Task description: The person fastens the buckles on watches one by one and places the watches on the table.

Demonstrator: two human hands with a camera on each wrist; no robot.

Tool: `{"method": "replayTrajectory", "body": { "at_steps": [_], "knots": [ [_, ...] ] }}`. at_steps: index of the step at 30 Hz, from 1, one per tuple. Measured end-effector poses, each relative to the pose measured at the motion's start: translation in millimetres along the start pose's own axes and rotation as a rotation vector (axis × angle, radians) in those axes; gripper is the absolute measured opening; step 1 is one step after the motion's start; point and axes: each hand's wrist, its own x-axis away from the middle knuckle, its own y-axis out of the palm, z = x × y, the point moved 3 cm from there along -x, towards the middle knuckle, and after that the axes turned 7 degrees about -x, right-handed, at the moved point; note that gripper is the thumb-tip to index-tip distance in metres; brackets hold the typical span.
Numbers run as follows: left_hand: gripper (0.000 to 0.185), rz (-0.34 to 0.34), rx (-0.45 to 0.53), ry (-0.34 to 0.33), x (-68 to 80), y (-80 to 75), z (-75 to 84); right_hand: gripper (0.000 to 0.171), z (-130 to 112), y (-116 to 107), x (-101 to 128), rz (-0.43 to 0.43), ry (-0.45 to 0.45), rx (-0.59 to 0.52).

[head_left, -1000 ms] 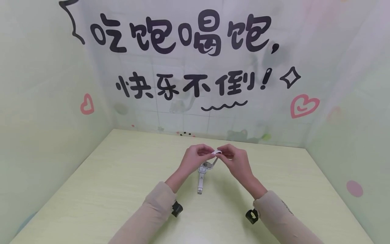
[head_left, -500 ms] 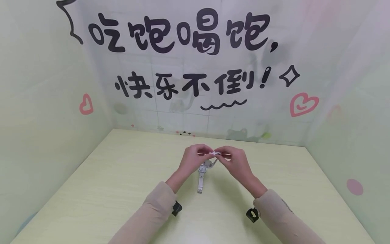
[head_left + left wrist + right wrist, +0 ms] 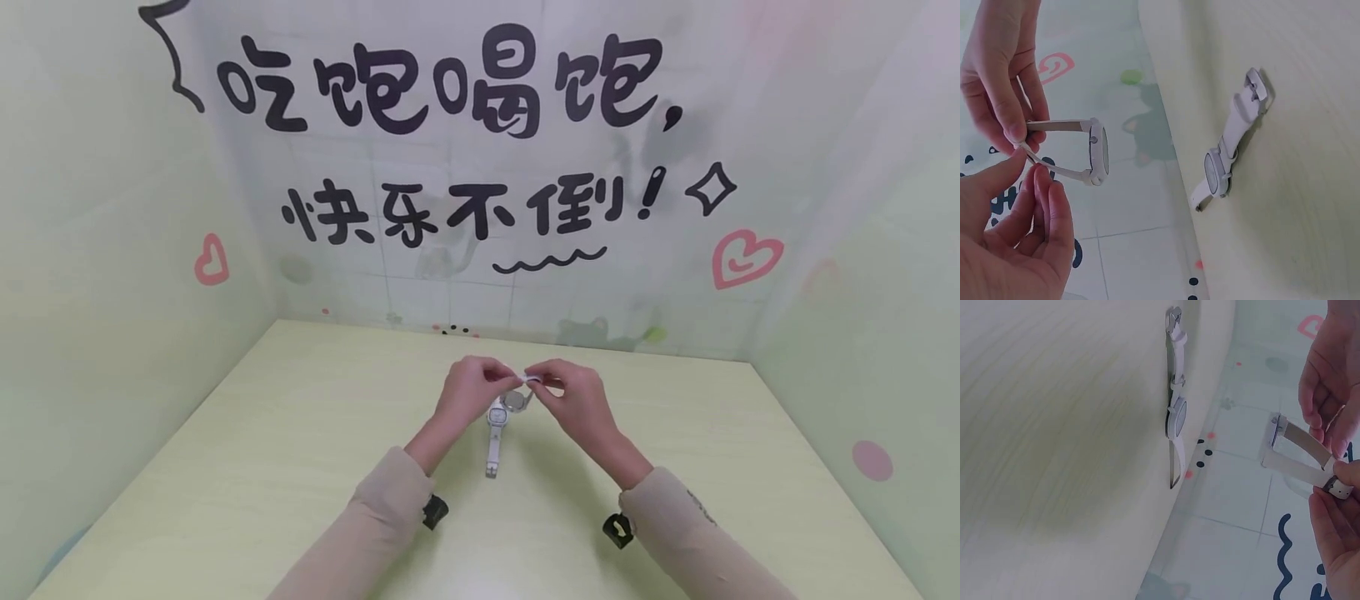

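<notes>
Near edge: I see both sleeves coming in over the table. A second white watch lies flat on it, strap toward me, untouched. Just past it, held above the table, is the white watch with its strap ends brought together. Left hand and right hand each pinch a strap end, fingers curled. Lettered wall behind.

Bright even light, soft shadows, edges warped
</notes>
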Motion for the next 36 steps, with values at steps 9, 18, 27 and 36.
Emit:
{"method": "replayTrajectory", "body": {
  "at_steps": [9, 18, 27, 36],
  "knots": [
    [0.023, -0.174, 0.285, -0.16, -8.1, 5.8, -13.2, 0.019, -3, 5, 0, -0.083, -0.041, 0.083],
    [0.022, -0.204, 0.255, -0.12, -8.0, 1.7, -8.5, 0.017, -6, 5, -1, -0.081, -0.049, 0.099],
    [0.024, -0.189, 0.283, -0.123, -7.3, -2.2, -14.0, 0.016, -5, 0, -1, -0.038, -0.05, 0.091],
    [0.024, -0.15, 0.205, 0.074, -6.6, -5.6, -15.3, 0.014, -1, -10, -5, 0.026, 0.051, -0.089]
  ]
}}
